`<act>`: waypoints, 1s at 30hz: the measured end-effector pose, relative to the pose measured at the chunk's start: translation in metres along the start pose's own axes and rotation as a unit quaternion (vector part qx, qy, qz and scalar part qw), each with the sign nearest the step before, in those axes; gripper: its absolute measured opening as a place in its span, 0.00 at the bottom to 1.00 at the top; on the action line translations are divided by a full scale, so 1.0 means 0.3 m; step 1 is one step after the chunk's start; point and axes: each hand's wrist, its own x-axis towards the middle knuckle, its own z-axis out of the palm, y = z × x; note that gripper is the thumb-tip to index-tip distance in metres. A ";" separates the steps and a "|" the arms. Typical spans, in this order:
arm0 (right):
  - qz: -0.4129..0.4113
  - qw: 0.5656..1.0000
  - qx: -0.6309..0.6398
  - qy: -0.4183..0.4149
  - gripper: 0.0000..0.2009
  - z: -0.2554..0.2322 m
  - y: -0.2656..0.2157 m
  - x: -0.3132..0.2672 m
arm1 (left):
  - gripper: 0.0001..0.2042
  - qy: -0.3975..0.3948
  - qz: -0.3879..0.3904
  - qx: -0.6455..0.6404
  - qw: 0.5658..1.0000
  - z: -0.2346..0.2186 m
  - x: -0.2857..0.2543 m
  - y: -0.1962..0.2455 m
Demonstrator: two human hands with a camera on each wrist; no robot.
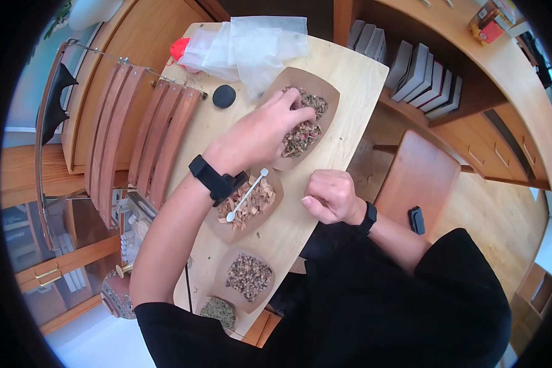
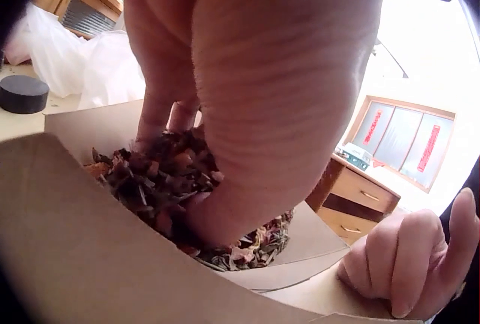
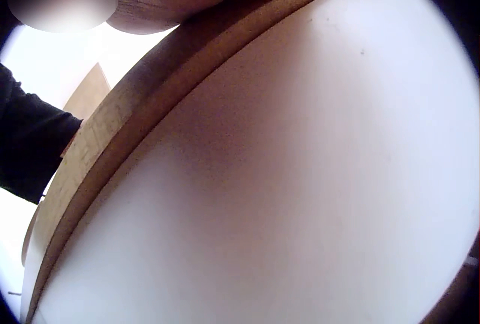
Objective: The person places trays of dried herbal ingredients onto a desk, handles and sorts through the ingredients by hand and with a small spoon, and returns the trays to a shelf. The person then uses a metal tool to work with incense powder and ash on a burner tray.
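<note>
My left hand (image 1: 270, 126) reaches down into a brown paper tray (image 1: 329, 92) at the far side of the table. Its thumb and fingers are bent into a mix of dried leaves and petals (image 2: 157, 181), gripping some of it; the fingertips are buried. Beside that tray, nearer to me, a second one holds pale wood-like chips (image 1: 257, 205), with a white double-ended scoop (image 1: 246, 195) lying across it. My right hand (image 1: 331, 195) rests at the right table edge, fingers loosely curled, with nothing visible in it.
Closer in stand a tray of speckled seeds or pellets (image 1: 249, 277) and a container of green dried herb (image 1: 218, 313). Translucent bags (image 1: 260, 46) and a black round object (image 1: 224, 96) lie at the back. A wooden seat (image 1: 420, 178) is at the right, slatted wooden furniture (image 1: 147, 135) at the left.
</note>
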 end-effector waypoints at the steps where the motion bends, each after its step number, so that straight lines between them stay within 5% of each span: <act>1: 0.006 1.000 0.000 -0.002 0.13 0.000 -0.001 -0.001 | 0.28 -0.003 -0.002 -0.007 1.000 -0.001 0.000 -0.008; 6: 0.010 1.000 -0.001 -0.007 0.14 -0.005 -0.005 0.002 | 0.24 -0.022 -0.039 -0.057 0.997 -0.012 -0.001 -0.040; 8: 0.008 1.000 -0.001 -0.006 0.13 -0.006 -0.006 0.005 | 0.22 0.050 -0.020 -0.084 0.995 -0.003 -0.008 -0.051; 12: 0.003 1.000 -0.007 -0.009 0.12 -0.009 -0.004 0.005 | 0.22 0.059 -0.055 -0.102 0.991 -0.007 -0.019 -0.051; 15: 0.002 1.000 -0.005 -0.007 0.12 -0.007 0.000 0.003 | 0.17 0.096 -0.118 -0.119 0.981 -0.005 -0.024 -0.052; 17: -0.001 1.000 -0.005 -0.002 0.13 -0.006 -0.002 0.003 | 0.11 0.101 -0.204 -0.267 0.936 0.005 -0.021 -0.068; 30: -0.001 1.000 -0.012 0.001 0.14 0.002 0.000 -0.001 | 0.16 0.131 -0.206 -0.451 0.859 -0.001 -0.048 -0.112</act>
